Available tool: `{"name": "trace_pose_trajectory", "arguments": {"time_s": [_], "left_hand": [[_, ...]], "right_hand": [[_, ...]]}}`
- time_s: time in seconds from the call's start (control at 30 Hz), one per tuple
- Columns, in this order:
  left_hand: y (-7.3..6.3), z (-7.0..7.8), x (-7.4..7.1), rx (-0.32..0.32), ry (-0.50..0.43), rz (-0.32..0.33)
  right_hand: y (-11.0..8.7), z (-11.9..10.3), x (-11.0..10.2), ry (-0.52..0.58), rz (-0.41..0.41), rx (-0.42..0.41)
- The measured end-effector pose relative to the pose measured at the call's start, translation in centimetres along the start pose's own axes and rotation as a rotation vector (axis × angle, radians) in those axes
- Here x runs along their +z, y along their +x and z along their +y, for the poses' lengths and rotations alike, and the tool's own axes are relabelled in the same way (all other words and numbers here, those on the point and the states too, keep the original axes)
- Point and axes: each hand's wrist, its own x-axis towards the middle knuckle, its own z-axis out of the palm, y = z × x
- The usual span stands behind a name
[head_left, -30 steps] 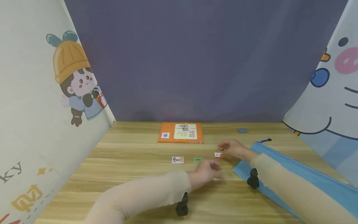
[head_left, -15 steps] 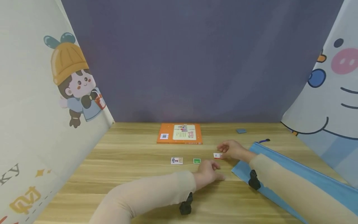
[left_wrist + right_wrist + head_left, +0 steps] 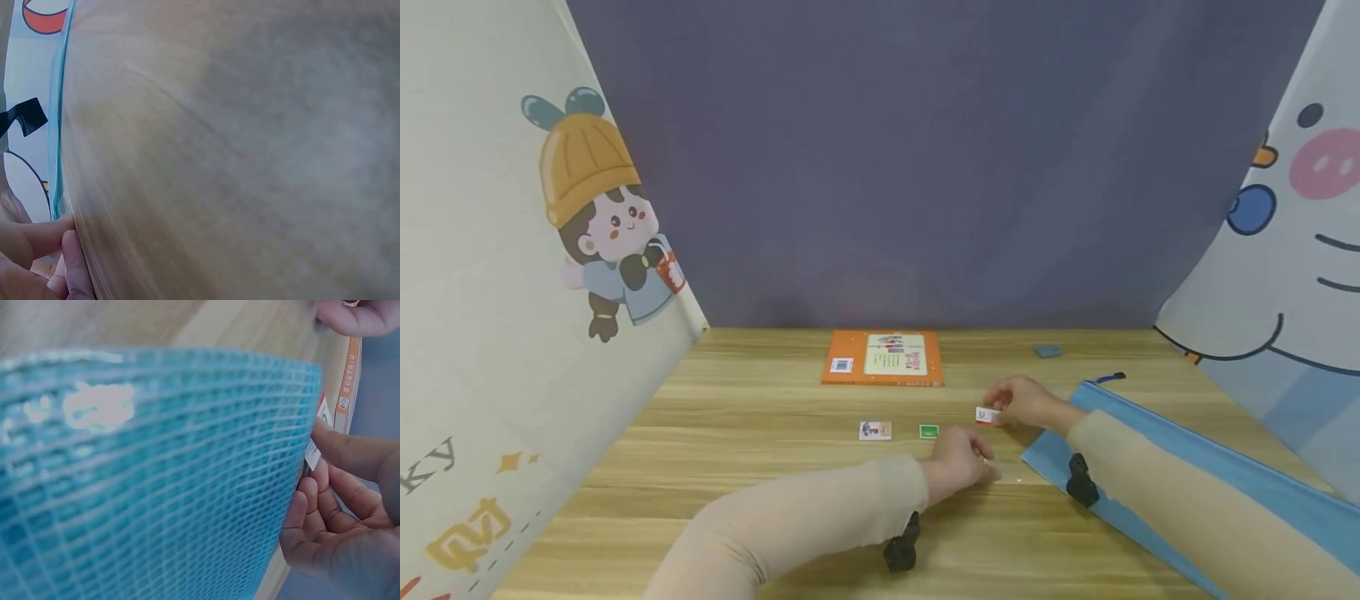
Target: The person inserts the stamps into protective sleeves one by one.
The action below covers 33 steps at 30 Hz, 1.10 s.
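Apparent card positioning: the right hand (image 3: 1028,402) pinches a red-edged card (image 3: 982,415), the left hand's (image 3: 958,458) hold is unclear; careful alignment seems needed next.

From the head, one camera looks forward and down over the worktop (image 3: 775,517); close-up wrist cameras look past the left hand (image 3: 957,458) and right hand (image 3: 1028,402). Head and right wrist views share the orange book (image 3: 882,357).

Cream-sleeved left arm (image 3: 805,508) slanting in from lower left, bending at elbow. Bare left hand (image 3: 958,460) sitting nearer body, fingers curving, thumb pointing rightwards. Cream-sleeved right arm (image 3: 1195,500) slanting in from lower right. Bare right hand (image 3: 1028,402) lying farther forward, palm turning inward, thumb and fingers pinching.
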Motion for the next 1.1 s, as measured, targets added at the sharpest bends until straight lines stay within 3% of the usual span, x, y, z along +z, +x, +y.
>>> {"name": "trace_pose_trajectory", "arguments": {"time_s": [0.27,0.5,0.73,0.9,1.03,1.1], "left_hand": [[0.3,-0.2,-0.1,-0.014,-0.037,-0.063],[0.4,-0.8,-0.2,-0.019,-0.147,-0.104],[0.9,-1.2,-0.6,-0.122,-0.371,-0.221],[1.4,-1.2,-1.2,-0.198,-0.426,-0.225],[1.7,-0.6,-2.0,-0.169,-0.457,-0.208],[2.0,-0.2,-2.4,-0.123,-0.49,-0.207]], "right_hand": [[-0.1,0.1,0.1,0.039,0.003,0.024],[-0.2,0.2,0.1,0.028,-0.007,0.062],[-0.1,0.5,0.3,0.025,-0.011,0.049],[0.0,0.4,0.0,0.059,-0.041,0.066],[0.2,0.9,-0.5,0.121,-0.052,0.076],[0.2,1.1,-0.8,0.161,-0.053,0.1]]}}
